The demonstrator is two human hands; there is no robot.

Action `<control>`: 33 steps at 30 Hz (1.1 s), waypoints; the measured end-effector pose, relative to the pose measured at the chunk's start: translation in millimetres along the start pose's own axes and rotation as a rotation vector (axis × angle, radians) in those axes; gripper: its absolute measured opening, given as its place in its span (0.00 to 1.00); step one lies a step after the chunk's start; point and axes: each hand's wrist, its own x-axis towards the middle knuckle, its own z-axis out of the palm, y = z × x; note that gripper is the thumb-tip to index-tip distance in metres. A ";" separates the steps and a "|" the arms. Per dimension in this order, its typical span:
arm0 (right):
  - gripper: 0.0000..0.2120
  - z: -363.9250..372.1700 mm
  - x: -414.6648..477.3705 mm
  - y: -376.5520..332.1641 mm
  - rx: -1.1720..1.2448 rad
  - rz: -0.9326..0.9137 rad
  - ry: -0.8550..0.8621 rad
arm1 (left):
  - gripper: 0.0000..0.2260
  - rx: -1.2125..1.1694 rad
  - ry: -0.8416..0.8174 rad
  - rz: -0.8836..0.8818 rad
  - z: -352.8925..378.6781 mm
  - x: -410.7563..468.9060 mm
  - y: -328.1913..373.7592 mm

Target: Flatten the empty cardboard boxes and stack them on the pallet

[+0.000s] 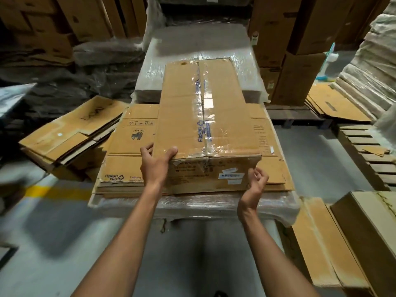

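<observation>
A long taped cardboard box [188, 116], still box-shaped, lies on a stack of flattened boxes [128, 144] on top of a plastic-wrapped pallet load [192, 207]. My left hand [157, 161] grips the box's near left corner, thumb on the top face and fingers round the side. My right hand [257, 181] is at the near right corner of the box's front face, fingers loosely curled and touching the edge; it holds nothing that I can see.
More flattened boxes [70, 133] lean at the left. A wrapped stack [201, 61] stands behind. An empty wooden pallet [368, 155] and flat cardboard [336, 103] are at the right, and boxes [351, 236] stand at the near right. Grey floor with a yellow line [55, 190].
</observation>
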 end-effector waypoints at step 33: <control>0.23 145.1 -14.9 -30.9 0.621 0.568 -0.043 | 0.36 1.155 -0.288 1.168 86.4 57.3 165.7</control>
